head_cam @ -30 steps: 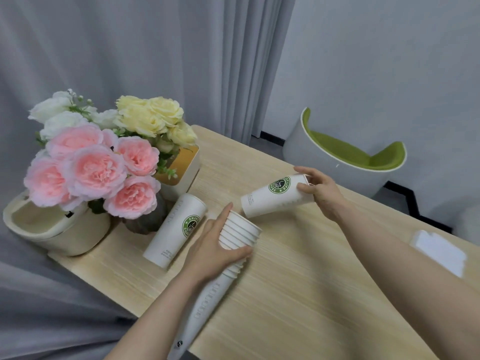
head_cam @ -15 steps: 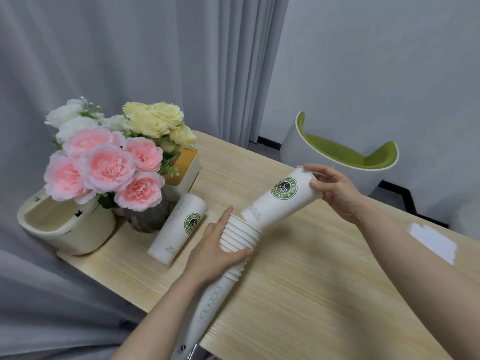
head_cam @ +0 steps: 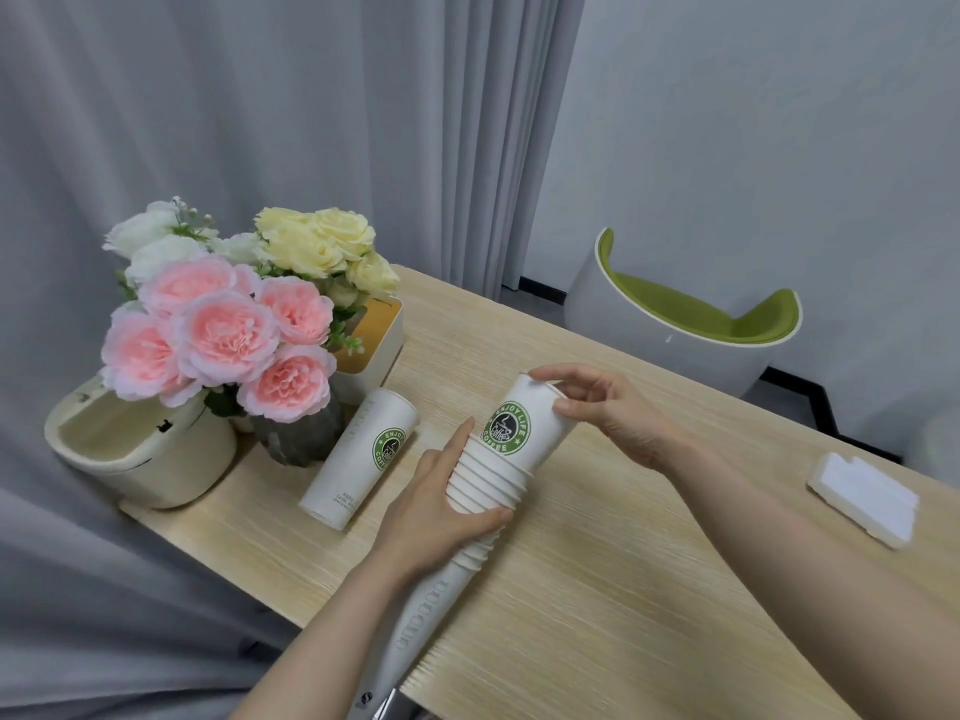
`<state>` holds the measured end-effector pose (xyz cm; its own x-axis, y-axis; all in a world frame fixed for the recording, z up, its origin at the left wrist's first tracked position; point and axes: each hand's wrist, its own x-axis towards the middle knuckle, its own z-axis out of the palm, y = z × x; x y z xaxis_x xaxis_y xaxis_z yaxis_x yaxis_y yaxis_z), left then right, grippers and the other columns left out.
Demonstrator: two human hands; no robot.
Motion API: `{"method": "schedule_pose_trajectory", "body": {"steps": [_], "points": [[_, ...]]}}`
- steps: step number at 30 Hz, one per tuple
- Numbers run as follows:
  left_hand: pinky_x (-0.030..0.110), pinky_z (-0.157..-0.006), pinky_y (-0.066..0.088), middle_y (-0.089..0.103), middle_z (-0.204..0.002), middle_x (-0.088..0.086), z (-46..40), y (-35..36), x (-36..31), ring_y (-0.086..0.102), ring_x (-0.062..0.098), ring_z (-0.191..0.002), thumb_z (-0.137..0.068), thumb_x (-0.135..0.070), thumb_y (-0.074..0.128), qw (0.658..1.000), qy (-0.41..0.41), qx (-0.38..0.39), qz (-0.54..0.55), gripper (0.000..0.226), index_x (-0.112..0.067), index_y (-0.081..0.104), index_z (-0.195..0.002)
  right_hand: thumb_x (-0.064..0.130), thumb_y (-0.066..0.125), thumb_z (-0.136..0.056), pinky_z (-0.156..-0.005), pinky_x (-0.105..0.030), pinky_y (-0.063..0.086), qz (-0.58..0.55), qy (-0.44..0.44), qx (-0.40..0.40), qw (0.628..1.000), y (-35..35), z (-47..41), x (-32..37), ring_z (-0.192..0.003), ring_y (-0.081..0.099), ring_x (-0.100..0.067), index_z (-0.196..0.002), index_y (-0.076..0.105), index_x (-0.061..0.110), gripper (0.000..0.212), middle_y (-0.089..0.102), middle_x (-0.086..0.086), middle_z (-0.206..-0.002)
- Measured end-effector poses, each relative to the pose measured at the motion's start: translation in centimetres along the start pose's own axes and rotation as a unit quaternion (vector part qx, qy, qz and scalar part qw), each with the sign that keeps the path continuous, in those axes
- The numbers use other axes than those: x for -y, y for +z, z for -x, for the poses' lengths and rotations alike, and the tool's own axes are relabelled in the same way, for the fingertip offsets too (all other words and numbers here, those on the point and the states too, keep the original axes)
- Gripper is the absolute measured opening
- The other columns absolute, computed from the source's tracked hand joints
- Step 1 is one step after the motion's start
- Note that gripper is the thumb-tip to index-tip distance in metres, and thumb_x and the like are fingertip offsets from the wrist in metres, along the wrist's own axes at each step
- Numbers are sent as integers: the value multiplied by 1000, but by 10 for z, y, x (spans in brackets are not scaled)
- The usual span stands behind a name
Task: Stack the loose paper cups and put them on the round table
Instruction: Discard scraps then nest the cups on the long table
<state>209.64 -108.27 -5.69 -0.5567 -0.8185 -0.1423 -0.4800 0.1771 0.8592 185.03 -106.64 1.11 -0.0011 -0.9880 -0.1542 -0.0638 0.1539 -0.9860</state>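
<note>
One cup stack [head_cam: 457, 517], base cut off

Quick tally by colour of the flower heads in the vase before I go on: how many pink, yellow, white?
Pink flowers: 5
Yellow flowers: 3 showing, possibly more hidden behind
White flowers: 3 clear, partly hidden by the pink ones
Total: 11 flower heads in view

Soft, even light falls on my view — no hard shadows, no glare. Edges bow with wide-angle distortion; my forearms look slightly smeared near the bottom.
</note>
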Motion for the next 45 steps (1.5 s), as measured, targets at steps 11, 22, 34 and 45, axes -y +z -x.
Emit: {"method": "schedule_pose_trajectory", "body": {"steps": [11, 22, 34, 45], "points": [[39, -95, 47, 43, -126, -18, 1, -2, 6, 52, 6, -112, -56, -69, 71, 1000, -13, -19, 15, 102, -73, 4, -133, -2, 60, -86, -82, -20, 50, -22, 37, 54, 998, 46, -4, -24, -98, 65, -10, -107, 69, 19, 30, 72, 1, -105], [42, -94, 48, 33, -125, -19, -7, -7, 13, 49, 10, -117, -62, -65, 70, 999, -29, -37, 7, 106, -75, -12, -128, -4, 58, -86, -78, -13, 48, -48, 47, 45, 997, 66, -18, -38, -94, 64, -3, -95, 72, 20, 29, 73, 8, -98], [36, -97, 46, 39, -140, -13, -17, -17, 31, 47, 6, -120, -62, -67, 72, 998, -45, -42, 18, 101, -61, 9, -140, 3, 60, -88, -80, -18, 49, -45, 80, 95, 991, 73, -45, -43, -95, 65, -9, -108, 69, 21, 28, 73, -1, -97], [34, -96, 46, 44, -122, -21, 11, -35, 51, 51, 2, -113, -59, -73, 69, 991, -100, -78, 30, 98, -69, 9, -136, 6, 63, -88, -109, -35, 33, 128, 48, 42, 990, 105, -108, -42, -131, 38, -15, -126, 59, 27, 44, 46, 3, -140]]}}
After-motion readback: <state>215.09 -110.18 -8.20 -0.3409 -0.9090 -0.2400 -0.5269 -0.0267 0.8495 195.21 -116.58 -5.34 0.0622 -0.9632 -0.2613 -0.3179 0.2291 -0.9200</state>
